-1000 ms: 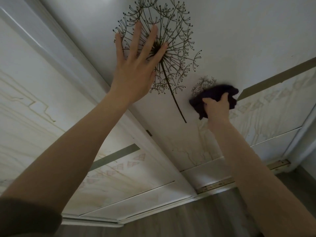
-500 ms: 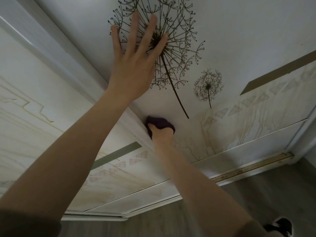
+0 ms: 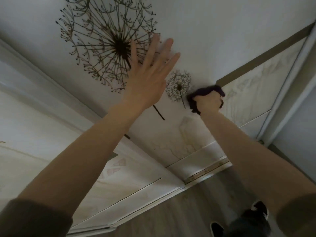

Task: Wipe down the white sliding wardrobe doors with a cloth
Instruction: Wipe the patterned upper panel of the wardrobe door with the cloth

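Here our right hand (image 3: 207,103) grips the dark cloth (image 3: 201,92) just right of the small dandelion print (image 3: 178,86); our left hand (image 3: 148,77) lies flat, fingers straight, left of it.

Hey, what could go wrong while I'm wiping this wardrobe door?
The dark purple cloth in your right hand presses beside the small dandelion motif; if that's a sticker, rubbing might lift its fine edges. Your left hand, spread over the large dandelion motif, could smudge the wardrobe door or nudge it sliding.
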